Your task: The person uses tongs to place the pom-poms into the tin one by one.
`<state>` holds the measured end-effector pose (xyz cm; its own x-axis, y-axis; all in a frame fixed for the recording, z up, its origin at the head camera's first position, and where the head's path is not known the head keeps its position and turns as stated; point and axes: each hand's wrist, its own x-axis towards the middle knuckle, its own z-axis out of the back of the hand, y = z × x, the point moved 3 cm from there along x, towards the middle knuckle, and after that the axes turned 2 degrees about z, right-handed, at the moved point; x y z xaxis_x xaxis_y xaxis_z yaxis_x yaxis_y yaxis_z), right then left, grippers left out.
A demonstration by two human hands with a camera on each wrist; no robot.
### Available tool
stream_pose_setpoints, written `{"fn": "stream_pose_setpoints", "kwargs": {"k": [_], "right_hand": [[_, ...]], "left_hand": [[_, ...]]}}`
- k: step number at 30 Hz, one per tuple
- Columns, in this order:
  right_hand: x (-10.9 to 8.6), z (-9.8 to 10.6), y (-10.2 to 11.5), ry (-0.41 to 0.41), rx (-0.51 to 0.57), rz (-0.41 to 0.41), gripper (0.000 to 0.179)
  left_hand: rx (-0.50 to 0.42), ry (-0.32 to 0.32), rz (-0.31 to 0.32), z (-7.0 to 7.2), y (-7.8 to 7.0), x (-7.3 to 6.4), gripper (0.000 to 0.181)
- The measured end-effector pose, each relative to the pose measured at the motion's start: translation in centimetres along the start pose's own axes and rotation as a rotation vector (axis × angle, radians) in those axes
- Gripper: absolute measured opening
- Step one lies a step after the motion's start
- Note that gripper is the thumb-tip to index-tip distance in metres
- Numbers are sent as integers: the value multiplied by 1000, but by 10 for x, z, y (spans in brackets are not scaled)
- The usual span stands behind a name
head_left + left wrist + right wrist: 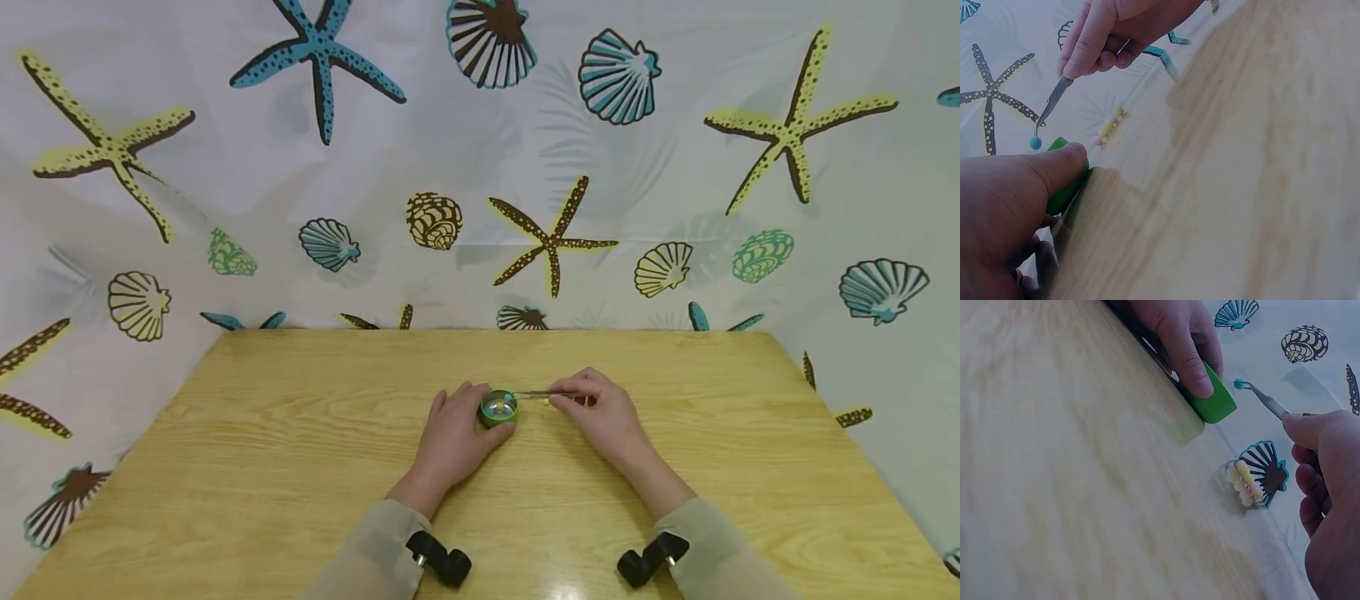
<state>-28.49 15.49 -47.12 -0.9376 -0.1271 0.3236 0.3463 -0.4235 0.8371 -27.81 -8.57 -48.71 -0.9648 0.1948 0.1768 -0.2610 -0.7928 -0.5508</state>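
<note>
My left hand [457, 433] holds a small round green bowl [1219, 403] on the table, thumb and fingers at its sides. Inside it, some blue and yellow show in the head view, too small to tell apart. My right hand [603, 414] grips metal tweezers [1055, 101] by the upper part. A blue bead [1239, 384] is at their tips, just over the bowl's rim in the head view. Several pink and yellow beads [1107, 128] sit close together beside the bowl, on the right hand's side; in the head view the hand mostly hides them.
The wooden table [262, 442] has a glossy top and extends around both hands. Behind it and at its sides hangs a white cloth [420, 150] printed with starfish and shells. Each sleeve carries a black wrist mount [442, 560].
</note>
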Motion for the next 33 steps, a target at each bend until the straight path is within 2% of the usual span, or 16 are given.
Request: {"fn": "stream_pose_setpoints", "kwargs": {"k": [12, 24, 33], "right_hand": [[0, 1, 0, -25, 2, -34, 10], [-3, 29, -13, -124, 8, -98, 14], [-9, 48, -24, -123, -2, -142, 18]], "left_hand": [[-6, -4, 6, -2, 6, -1, 70], [-15, -19, -8, -1, 5, 0, 68], [-26, -29, -12, -1, 4, -1, 68]]}}
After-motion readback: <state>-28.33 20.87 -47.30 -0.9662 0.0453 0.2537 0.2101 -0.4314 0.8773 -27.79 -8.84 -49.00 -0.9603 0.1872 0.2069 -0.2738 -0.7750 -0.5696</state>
